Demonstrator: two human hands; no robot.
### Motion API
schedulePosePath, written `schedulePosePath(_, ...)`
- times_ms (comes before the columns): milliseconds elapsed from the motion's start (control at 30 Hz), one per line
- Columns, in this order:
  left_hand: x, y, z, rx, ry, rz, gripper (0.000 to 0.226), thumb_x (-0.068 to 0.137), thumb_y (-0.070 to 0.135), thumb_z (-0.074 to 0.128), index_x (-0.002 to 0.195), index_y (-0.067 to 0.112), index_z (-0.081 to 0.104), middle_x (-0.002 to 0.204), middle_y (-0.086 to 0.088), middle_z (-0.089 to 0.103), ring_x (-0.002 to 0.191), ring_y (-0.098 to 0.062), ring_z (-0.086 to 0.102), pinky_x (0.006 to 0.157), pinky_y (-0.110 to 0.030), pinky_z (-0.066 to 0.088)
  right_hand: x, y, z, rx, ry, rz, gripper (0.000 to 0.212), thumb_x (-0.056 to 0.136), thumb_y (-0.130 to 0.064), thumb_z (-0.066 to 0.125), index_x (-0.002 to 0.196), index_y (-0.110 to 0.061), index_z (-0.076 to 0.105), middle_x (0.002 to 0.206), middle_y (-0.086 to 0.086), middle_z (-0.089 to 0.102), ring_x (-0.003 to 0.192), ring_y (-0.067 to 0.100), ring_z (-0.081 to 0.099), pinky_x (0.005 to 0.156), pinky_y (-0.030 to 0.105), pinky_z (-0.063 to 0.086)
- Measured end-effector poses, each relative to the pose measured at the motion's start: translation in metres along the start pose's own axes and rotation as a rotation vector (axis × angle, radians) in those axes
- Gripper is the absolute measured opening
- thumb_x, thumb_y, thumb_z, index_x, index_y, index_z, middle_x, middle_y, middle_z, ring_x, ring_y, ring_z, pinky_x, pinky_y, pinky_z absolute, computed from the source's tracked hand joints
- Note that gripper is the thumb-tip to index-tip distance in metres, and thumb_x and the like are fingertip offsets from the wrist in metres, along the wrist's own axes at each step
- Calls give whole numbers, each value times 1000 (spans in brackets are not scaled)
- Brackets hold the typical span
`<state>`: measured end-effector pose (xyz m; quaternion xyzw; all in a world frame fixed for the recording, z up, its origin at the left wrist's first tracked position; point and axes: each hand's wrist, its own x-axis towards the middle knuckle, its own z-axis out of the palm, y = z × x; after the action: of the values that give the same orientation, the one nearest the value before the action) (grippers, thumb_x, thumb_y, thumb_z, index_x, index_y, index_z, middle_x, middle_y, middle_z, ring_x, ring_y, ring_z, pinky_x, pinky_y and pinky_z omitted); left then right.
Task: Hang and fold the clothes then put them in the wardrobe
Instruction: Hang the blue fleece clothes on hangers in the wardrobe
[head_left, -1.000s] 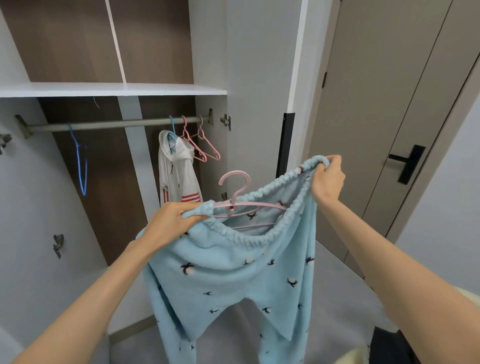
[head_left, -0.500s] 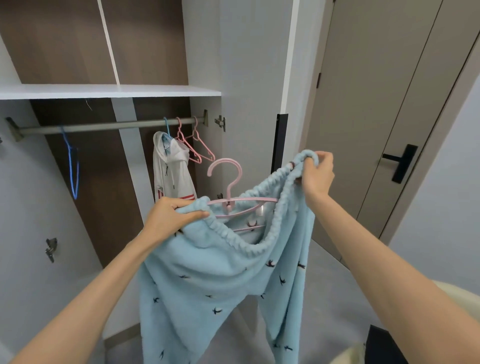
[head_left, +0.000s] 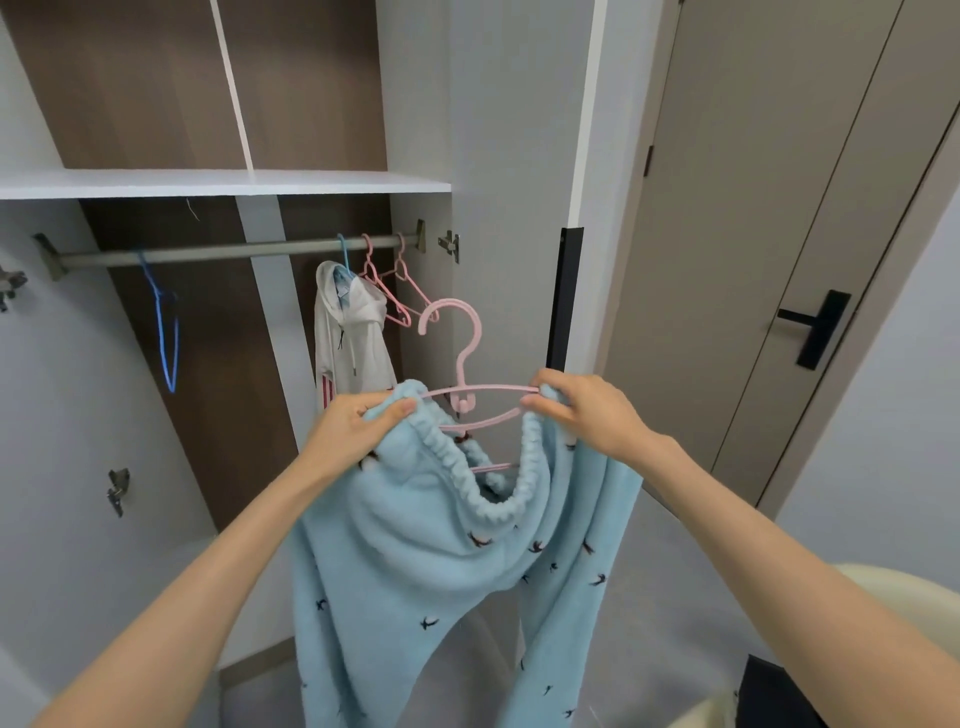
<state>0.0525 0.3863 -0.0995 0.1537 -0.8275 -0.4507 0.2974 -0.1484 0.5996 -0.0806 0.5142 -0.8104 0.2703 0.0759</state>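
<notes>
Waistband (head_left: 456, 466) in left grip (head_left: 353, 431), right grip (head_left: 589, 411)

Rail (head_left: 234, 252) with 1 hoodie (head_left: 353, 345), 2 pink hangers (head_left: 370, 265), 1 blue hanger (head_left: 177, 338)

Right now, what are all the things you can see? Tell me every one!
pyjama trousers: 1, light blue with dark birds, waistband stretched over held hanger
held hanger: 1, pink, inside waistband
spare pink hangers: 2, pink, on rail
blue hanger: 1, blue, bare, rail's left
hoodie: 1, white, hanging on rail
rail: 1, grey, under shelf
shelf: 1, white, wardrobe
door handle: 1, black, right
left hand: 1, grips waistband
right hand: 1, grips waistband
</notes>
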Motion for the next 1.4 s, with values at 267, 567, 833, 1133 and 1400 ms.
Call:
schedulePosePath(267,5,13,11,163,60,119,25,97,21,50,100,7,70,99,-7,67,91,-11,60,86,-29,45,-6,-5,-5,59,116,126,41,91,-58,47,78,-21,62,48,-5,41,43,8,41,51,29,33)
schedulePosePath(567,25,28,-3,139,-14,82,20,93,29,57,89,21,75,80,-1,73,79,-15,68,83,-38,53,-22,-1,0,39,176,257,62,83,-69,48,66,-10,53,50,9,51,45,21,53,54,29,35)
schedulePosePath(833,15,-3,18,521,258,30,47,89,41,60,134,30,51,139,2,40,134,-23,29,111,-45,14,-20,8,-17,118,271,329,47,83,-68,50,56,-30,56,49,-6,38,49,15,37,53,29,31)
schedulePosePath(1133,22,-4,24,276,352,-318,63,80,76,38,86,14,47,75,2,57,69,-13,54,53,-26,30,-20,12,-27,224,357,336,61,79,-70,50,66,-11,54,45,-6,39,44,8,34,52,27,28)
schedulePosePath(1400,34,5,17,541,450,-306,38,95,34,38,115,6,53,107,-17,61,91,-35,54,71,-34,33,-24,9,-21,222,316,302,56,83,-66,51,65,-13,60,47,3,46,44,9,37,52,26,31)
